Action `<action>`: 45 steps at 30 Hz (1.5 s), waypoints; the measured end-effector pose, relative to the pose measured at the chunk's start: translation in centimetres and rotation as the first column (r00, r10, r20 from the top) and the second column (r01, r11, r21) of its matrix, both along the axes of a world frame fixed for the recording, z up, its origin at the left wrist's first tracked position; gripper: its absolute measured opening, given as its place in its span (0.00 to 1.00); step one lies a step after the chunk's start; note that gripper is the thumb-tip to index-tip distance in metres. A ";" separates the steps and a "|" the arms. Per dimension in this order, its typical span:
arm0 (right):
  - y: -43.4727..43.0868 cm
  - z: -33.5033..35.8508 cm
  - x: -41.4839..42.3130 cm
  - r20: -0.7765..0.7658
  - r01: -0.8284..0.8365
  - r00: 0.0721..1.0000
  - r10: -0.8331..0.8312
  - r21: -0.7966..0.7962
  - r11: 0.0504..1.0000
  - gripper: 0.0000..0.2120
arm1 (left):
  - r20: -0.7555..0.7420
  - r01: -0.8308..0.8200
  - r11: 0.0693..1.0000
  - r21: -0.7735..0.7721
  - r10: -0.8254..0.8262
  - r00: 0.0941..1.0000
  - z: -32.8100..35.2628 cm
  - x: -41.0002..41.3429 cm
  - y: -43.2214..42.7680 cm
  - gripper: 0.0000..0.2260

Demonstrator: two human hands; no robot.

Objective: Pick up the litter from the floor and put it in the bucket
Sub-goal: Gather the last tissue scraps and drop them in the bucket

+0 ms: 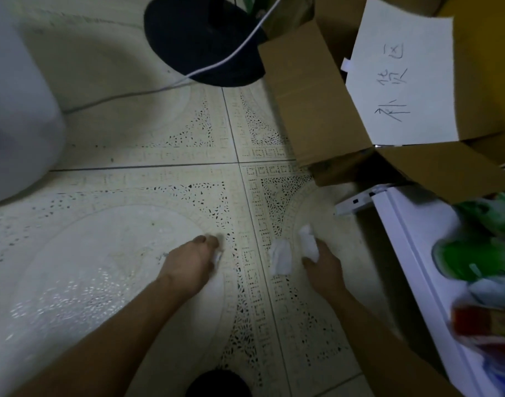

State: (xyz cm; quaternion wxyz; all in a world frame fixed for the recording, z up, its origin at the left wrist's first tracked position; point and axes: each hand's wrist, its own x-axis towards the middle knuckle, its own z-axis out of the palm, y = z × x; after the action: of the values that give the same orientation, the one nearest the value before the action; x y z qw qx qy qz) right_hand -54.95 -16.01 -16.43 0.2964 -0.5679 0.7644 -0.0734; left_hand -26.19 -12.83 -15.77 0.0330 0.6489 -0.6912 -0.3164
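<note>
Both my hands are down at the patterned tile floor. My left hand is closed around a small white scrap of paper that peeks out under its fingers. My right hand grips a crumpled white tissue that sticks up from its fingers. A third white tissue lies loose on the floor between the two hands, just left of my right hand. A large white rounded container stands at the far left; I cannot tell whether it is the bucket.
An open cardboard box with a handwritten paper sheet stands at the upper right. A black fan base with a white cable is at the top. A white shelf holding green and red packages runs along the right.
</note>
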 end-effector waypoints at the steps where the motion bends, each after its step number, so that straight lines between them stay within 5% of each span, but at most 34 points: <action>1: 0.2 0.0 0.7 0.023 -0.007 1.000 0.006 0.029 1.000 0.10 | -0.002 -0.022 1.000 -0.015 0.022 1.000 0.3 0.4 -0.2 0.12; 2: 0.4 0.0 1.5 0.045 -0.036 0.998 0.034 0.040 0.999 0.05 | -0.010 -0.040 0.998 -0.037 0.040 0.999 0.6 0.8 -0.3 0.10; 11: -0.5 4.8 11.5 0.292 -0.265 0.925 0.241 0.046 0.963 0.10 | -0.072 -0.146 0.966 -0.215 0.134 0.988 8.2 8.1 -3.2 0.05; 16: -4.9 13.9 17.6 0.346 -0.329 0.863 0.368 -0.167 0.929 0.08 | -0.123 -0.278 0.897 -0.343 0.250 0.960 16.5 14.2 -4.8 0.04; 18: -6.7 19.0 21.0 0.421 -0.379 0.793 0.441 -0.226 0.897 0.01 | -0.131 -0.310 0.820 -0.481 0.282 0.950 21.0 16.3 -5.5 0.06; 23: -9.1 30.1 30.7 0.560 -0.407 0.588 0.584 -0.418 0.812 0.05 | -0.073 -0.261 0.651 -0.713 0.301 0.951 30.9 20.6 -6.1 0.07; 30: -10.8 37.9 43.6 0.809 -0.323 0.363 0.462 -0.356 0.877 0.06 | -0.276 -0.568 0.447 -0.691 0.563 0.779 36.2 30.4 -3.9 0.09; 32: -10.5 37.9 46.4 0.743 -0.457 0.399 0.537 -0.347 0.819 0.09 | -0.177 -0.581 0.543 -0.606 0.620 0.765 35.4 32.5 -2.6 0.20; 34: -10.2 36.9 48.2 0.516 -0.573 0.509 0.689 -0.394 0.719 0.20 | -0.021 -0.558 0.648 -0.519 0.642 0.766 34.5 33.9 -1.3 0.31; 36: -10.0 35.8 48.5 0.180 -0.709 0.558 0.810 -0.404 0.578 0.27 | 0.017 -0.519 0.665 -0.537 0.623 0.782 33.9 34.3 -0.7 0.30; 38: -10.2 34.7 47.8 -0.059 -0.821 0.511 0.858 -0.328 0.467 0.29 | 0.004 -0.428 0.655 -0.622 0.550 0.835 33.7 33.3 -0.7 0.22; 41: -10.4 33.9 44.7 -0.112 -0.824 0.501 0.858 -0.365 0.433 0.28 | 0.012 -0.277 0.624 -0.730 0.417 0.909 33.1 30.0 -1.2 0.14; 45: -10.0 31.0 36.2 -0.064 -0.678 0.634 0.771 -0.525 0.514 0.25 | 0.092 -0.069 0.577 -0.814 0.245 0.965 30.5 23.5 -1.4 0.09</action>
State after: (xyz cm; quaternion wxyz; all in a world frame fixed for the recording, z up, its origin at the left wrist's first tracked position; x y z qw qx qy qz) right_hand -18.78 -25.96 14.60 0.2071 -0.8821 0.3786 -0.1891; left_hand -2.68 -14.28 14.69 0.2828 0.6500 -0.6983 0.0989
